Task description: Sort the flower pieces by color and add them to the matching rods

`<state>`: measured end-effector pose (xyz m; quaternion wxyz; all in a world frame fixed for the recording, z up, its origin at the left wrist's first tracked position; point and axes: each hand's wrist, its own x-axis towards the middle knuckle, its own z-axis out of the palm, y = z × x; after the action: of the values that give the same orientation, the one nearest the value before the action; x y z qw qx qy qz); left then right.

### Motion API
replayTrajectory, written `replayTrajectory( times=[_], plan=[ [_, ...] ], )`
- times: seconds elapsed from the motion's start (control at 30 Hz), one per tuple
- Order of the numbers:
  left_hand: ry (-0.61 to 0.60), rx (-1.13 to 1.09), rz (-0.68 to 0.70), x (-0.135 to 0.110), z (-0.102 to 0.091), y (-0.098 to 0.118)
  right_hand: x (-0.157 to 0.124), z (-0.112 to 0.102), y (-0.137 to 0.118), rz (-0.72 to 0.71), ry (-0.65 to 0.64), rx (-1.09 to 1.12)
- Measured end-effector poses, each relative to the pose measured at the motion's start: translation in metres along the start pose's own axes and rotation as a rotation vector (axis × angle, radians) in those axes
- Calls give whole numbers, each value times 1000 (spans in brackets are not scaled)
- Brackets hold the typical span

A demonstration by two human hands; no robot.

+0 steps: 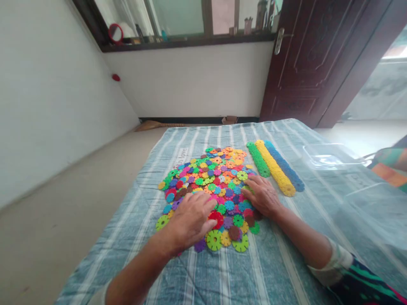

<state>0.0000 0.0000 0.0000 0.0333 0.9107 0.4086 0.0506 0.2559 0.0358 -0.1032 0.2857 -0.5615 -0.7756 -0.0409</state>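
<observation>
A broad heap of colourful notched plastic discs [229,206] lies spread on the striped cloth. My left hand [194,218] is over the heap's near left part, thumb and fingers apart, beside a red disc [216,220]. At the heap's right edge my right hand [261,195] rests palm down with its fingers stretched over discs. What lies under both palms is hidden. Just beyond my right hand, rows of joined discs lie side by side: a green row [258,159], a yellow row [275,168] and a blue row [284,166].
A blue-and-white striped cloth [143,237] covers the table. On the right stand a clear plastic container [333,156] and another transparent piece [375,212]. Orange and green fabric [389,167] shows at the right edge. Beyond are a wall, a window ledge and a brown door [311,55].
</observation>
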Motion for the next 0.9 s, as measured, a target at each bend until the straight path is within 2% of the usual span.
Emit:
replayTrajectory(
  times=[0.1, 0.23, 0.33, 0.47, 0.6, 0.77, 0.9],
  plan=[
    [26, 55, -82, -14, 27, -20, -2, 1, -1, -70, 79, 15],
    [168, 40, -143, -20, 41, -49, -6, -6, -17, -285, 102, 90],
    [253, 44, -167, -16, 46, -60, -11, -14, -40, -441, -17, 176],
    [284, 59, -170, -15, 56, -60, -12, -20, -68, -554, -213, 215],
    [284, 71, -193, -16, 61, -54, -3, -13, -70, -507, -273, 167],
    [285, 23, -148, -17, 61, -52, 12, 0, -48, -294, -190, 30],
    [320, -9, -97, -17, 65, -51, 16, 0, -52, -210, -122, -26]
  ],
)
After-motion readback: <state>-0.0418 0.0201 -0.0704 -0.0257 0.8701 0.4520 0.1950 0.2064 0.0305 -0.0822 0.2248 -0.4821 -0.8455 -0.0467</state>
